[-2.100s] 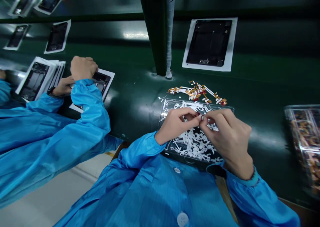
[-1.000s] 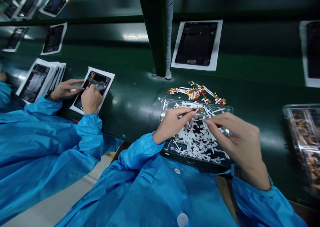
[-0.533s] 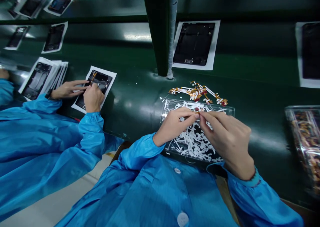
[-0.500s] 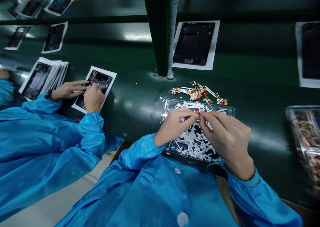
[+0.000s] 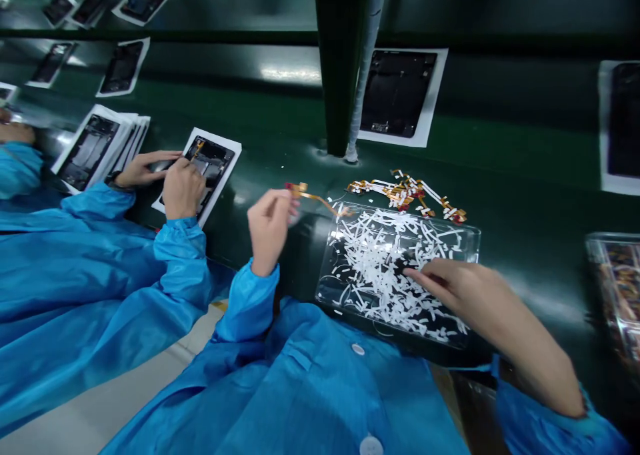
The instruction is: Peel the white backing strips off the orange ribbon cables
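Pinched in my left hand (image 5: 271, 223) is an orange flex cable (image 5: 315, 197), which stretches rightward to the tray's far left corner. My right hand (image 5: 445, 278) reaches over the clear plastic tray (image 5: 475, 251), its thumb and forefinger pressed together. Whether anything sits between those fingertips, I cannot make out. White paper strips (image 5: 385, 268) lie heaped and scattered inside the tray. Just behind it is a tangled pile of orange flex cables (image 5: 407, 191) with white strips among them.
A green post (image 5: 341, 68) rises behind the pile. Left of me, a co-worker's hands (image 5: 183, 188) work on a black panel on white paper. Another black panel (image 5: 400, 91) lies beyond the post. A clear box of parts (image 5: 620, 268) stands at the right.
My hands were together above the tray and have parted. The left has moved left with the flex cable; the right has come lower over the strips. The view has shifted slightly.
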`<state>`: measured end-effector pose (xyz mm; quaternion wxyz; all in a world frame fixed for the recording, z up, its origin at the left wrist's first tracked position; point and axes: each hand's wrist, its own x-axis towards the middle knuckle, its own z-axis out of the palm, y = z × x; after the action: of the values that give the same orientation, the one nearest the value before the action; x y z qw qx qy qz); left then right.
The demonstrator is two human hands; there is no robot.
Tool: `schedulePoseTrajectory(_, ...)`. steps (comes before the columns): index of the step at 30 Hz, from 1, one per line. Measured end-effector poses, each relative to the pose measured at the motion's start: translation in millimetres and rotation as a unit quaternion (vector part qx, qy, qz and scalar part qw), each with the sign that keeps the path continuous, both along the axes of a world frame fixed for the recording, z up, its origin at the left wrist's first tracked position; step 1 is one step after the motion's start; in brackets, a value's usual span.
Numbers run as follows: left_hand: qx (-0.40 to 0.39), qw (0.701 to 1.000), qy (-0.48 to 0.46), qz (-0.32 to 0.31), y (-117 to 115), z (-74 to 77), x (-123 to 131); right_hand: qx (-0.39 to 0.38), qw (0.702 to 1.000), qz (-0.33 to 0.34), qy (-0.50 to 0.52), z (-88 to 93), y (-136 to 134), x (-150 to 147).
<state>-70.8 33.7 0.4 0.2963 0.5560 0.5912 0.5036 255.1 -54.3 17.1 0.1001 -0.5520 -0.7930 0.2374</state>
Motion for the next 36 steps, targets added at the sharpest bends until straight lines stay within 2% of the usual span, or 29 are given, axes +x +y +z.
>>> schedulePoseTrajectory(3, -0.056, 0.985, 0.133, 0.099, 14.4, -26.8, -54.0, -0.008, 0.999, -0.034, -0.008, -5.9, 31.2, 12.9)
schedulePoseTrajectory(5, -0.062, 0.974, 0.169, 0.138, 16.2, -42.9, -82.2, 0.014, 0.998, -0.056, -0.026, -6.7, 59.2, 13.1)
schedulePoseTrajectory(8, -0.061, 0.962, 0.199, 0.179, 10.2, -58.4, -109.8, 0.032, 0.996, -0.060, -0.054, -10.8, 96.6, 0.4)
schedulePoseTrajectory(13, -0.057, 0.938, 0.228, 0.255, -0.4, -66.6, -123.0, 0.033, 0.995, -0.029, -0.088, -29.9, 124.6, -31.9)
schedulePoseTrajectory(17, -0.011, 0.937, 0.222, 0.270, -7.5, -62.8, -104.9, 0.030, 0.996, -0.033, -0.083, -29.1, 132.6, -29.5)
schedulePoseTrajectory(19, 0.028, 0.950, 0.204, 0.235, -13.5, -58.1, -87.0, 0.037, 0.995, -0.061, -0.068, -23.9, 138.7, -14.9)
schedulePoseTrajectory(22, 0.062, 0.972, 0.179, 0.140, -23.7, -49.1, -53.3, 0.045, 0.990, -0.113, -0.065, -24.2, 147.4, 10.8)
schedulePoseTrajectory(27, 0.064, 0.987, 0.135, -0.059, -25.1, -29.1, 10.4, 0.011, 0.988, -0.135, -0.075, -53.0, 153.6, 27.1)
schedulePoseTrajectory(29, 0.058, 0.977, 0.147, -0.142, -16.6, -20.0, 35.9, 0.001, 0.989, -0.134, -0.067, -60.4, 155.2, 26.5)
schedulePoseTrajectory(32, 0.068, 0.940, 0.219, -0.251, 0.6, -10.3, 69.3, 0.005, 0.990, -0.137, -0.039, -57.0, 155.8, 27.5)
schedulePoseTrajectory(34, 0.068, 0.913, 0.269, -0.298, 12.0, -7.9, 87.0, 0.002, 0.991, -0.134, -0.010, -49.7, 153.1, 30.7)
schedulePoseTrajectory(36, 0.055, 0.896, 0.304, -0.320, 22.9, -8.3, 102.0, -0.010, 0.992, -0.128, 0.022, -43.5, 147.9, 34.7)
